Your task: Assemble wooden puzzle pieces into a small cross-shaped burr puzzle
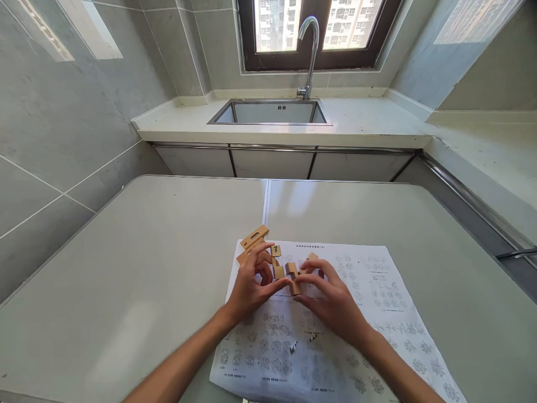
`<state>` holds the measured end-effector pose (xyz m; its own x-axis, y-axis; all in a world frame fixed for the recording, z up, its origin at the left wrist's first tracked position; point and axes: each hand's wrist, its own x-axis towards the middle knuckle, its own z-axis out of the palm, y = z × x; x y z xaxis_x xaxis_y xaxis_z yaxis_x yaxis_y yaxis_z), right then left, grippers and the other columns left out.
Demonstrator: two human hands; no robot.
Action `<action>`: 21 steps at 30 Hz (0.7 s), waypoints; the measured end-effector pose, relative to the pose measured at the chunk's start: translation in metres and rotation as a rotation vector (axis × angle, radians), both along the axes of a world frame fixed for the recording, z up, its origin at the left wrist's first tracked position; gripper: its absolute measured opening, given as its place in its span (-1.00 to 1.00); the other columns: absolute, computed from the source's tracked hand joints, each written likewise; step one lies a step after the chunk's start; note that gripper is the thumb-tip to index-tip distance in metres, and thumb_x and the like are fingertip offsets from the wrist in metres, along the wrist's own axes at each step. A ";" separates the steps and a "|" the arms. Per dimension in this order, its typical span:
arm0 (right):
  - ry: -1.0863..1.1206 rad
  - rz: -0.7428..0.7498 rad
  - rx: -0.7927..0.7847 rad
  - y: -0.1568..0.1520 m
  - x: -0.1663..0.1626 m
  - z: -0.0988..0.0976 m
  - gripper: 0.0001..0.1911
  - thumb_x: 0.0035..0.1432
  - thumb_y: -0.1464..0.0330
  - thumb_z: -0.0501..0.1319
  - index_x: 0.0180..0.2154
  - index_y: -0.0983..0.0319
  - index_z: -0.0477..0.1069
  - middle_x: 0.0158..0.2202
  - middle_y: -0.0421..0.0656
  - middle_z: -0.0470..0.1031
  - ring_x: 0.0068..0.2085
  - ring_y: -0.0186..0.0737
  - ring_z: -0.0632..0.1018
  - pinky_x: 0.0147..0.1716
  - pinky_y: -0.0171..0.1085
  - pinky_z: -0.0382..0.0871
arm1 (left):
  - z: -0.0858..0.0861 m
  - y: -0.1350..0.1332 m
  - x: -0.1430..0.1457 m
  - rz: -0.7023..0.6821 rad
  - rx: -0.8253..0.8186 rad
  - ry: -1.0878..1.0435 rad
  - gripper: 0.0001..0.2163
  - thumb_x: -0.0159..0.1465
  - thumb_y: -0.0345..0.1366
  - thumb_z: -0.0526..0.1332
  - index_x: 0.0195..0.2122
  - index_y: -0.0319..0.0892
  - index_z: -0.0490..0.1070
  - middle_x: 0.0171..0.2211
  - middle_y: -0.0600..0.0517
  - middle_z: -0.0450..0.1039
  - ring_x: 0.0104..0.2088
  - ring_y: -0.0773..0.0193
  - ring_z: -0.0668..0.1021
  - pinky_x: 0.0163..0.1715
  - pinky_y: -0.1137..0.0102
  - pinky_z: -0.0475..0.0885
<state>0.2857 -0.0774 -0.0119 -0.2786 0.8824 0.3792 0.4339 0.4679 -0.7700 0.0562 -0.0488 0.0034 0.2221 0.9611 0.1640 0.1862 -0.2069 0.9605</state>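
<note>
Left to right from my feed. Grey tiled wall (62,129) on the far left, then the pale desk (138,268) running across the view. My left hand (247,288) is over the upper left part of the printed sheet (377,302), fingers curled and pinching a small wooden block (279,272) at its left side. Just beyond the left knuckles lies a flat slotted wooden piece (254,237), half on the sheet edge, and a small block with a dark mark (276,250) sits next to it. Centre: the notched wooden piece (293,278) is held just above the sheet, between both hands, touching the small block. My right hand (331,299) grips the notched piece from the right, thumb and forefinger closed on it; another wooden bit (311,257) pokes out behind the fingertips, can't tell whether it is held. The sheet spreads right and towards me, covered in small diagrams. Far behind: sink (272,112), tap (309,53), window (319,28).
</note>
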 end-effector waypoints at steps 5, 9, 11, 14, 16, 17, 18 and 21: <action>0.454 0.084 -0.506 0.006 0.012 0.006 -0.62 0.25 0.00 0.38 -0.09 0.12 0.59 -0.22 -0.09 0.53 -0.35 -0.15 0.56 -0.44 -0.22 0.52 | 0.001 -0.001 0.000 0.005 0.004 0.015 -0.30 0.20 -0.07 0.51 0.27 -0.11 0.25 -0.53 0.28 0.23 -0.56 0.44 0.35 -0.47 0.51 0.38; 0.686 0.206 -0.695 0.007 0.018 0.003 -0.48 0.10 -0.11 0.44 -0.14 0.16 0.62 0.00 0.05 0.55 -0.53 -0.34 0.46 -0.67 -0.31 0.34 | 0.000 -0.001 0.001 -0.044 0.079 0.024 -0.29 0.17 -0.05 0.53 0.28 -0.05 0.30 -0.33 0.15 0.40 -0.52 0.45 0.39 -0.48 0.50 0.42; 0.710 0.323 -0.760 0.007 0.019 0.001 -0.51 0.09 -0.08 0.47 -0.17 0.18 0.63 0.00 0.11 0.57 -0.52 -0.32 0.51 -0.71 -0.36 0.31 | 0.000 -0.001 0.001 -0.083 0.165 0.070 -0.31 0.14 -0.04 0.54 0.25 -0.03 0.35 -0.25 0.09 0.44 -0.46 0.41 0.40 -0.45 0.48 0.43; 0.718 0.485 -0.843 0.006 0.016 -0.002 -0.56 0.07 0.03 0.53 -0.15 0.19 0.63 -0.02 0.10 0.60 -0.43 -0.22 0.62 -0.70 -0.40 0.35 | 0.001 -0.003 0.000 -0.143 0.290 0.159 -0.40 0.19 -0.10 0.53 0.22 0.00 0.41 -0.21 0.04 0.43 -0.39 0.36 0.39 -0.39 0.45 0.44; 0.704 0.550 -0.900 0.004 0.013 -0.003 -0.60 0.06 0.10 0.56 -0.15 0.19 0.63 -0.01 0.06 0.60 -0.42 -0.21 0.65 -0.67 -0.40 0.41 | 0.000 -0.004 0.000 -0.186 0.322 0.209 -0.48 0.26 -0.18 0.47 0.23 0.01 0.42 -0.17 0.01 0.42 -0.37 0.34 0.41 -0.35 0.42 0.46; 0.688 0.564 -0.920 0.003 0.012 -0.003 -0.62 0.06 0.14 0.56 -0.16 0.20 0.63 0.00 0.04 0.60 -0.42 -0.22 0.66 -0.64 -0.39 0.43 | -0.001 -0.005 0.000 -0.203 0.328 0.230 -0.51 0.29 -0.23 0.43 0.24 0.01 0.42 -0.16 -0.01 0.42 -0.36 0.34 0.42 -0.33 0.42 0.47; 0.671 0.567 -0.932 0.002 0.010 -0.003 -0.65 0.07 0.17 0.56 -0.18 0.21 0.63 -0.01 0.02 0.59 -0.41 -0.22 0.66 -0.62 -0.39 0.44 | -0.002 -0.006 0.000 -0.219 0.331 0.248 -0.53 0.31 -0.27 0.39 0.25 0.02 0.42 -0.15 -0.02 0.42 -0.34 0.33 0.44 -0.31 0.41 0.48; 0.643 0.523 -0.924 0.001 0.007 -0.003 -0.67 0.07 0.17 0.56 -0.21 0.22 0.62 -0.04 -0.01 0.58 -0.37 -0.23 0.64 -0.55 -0.37 0.47 | -0.005 -0.007 0.001 -0.251 0.328 0.275 -0.55 0.35 -0.29 0.33 0.26 0.03 0.42 -0.16 -0.01 0.44 -0.33 0.32 0.46 -0.33 0.44 0.46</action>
<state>0.2930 -0.0769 -0.0145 -0.6712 0.7302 -0.1275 -0.2192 -0.3598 -0.9069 0.0568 -0.0555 -0.0014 0.5174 0.7802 0.3516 0.3296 -0.5609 0.7594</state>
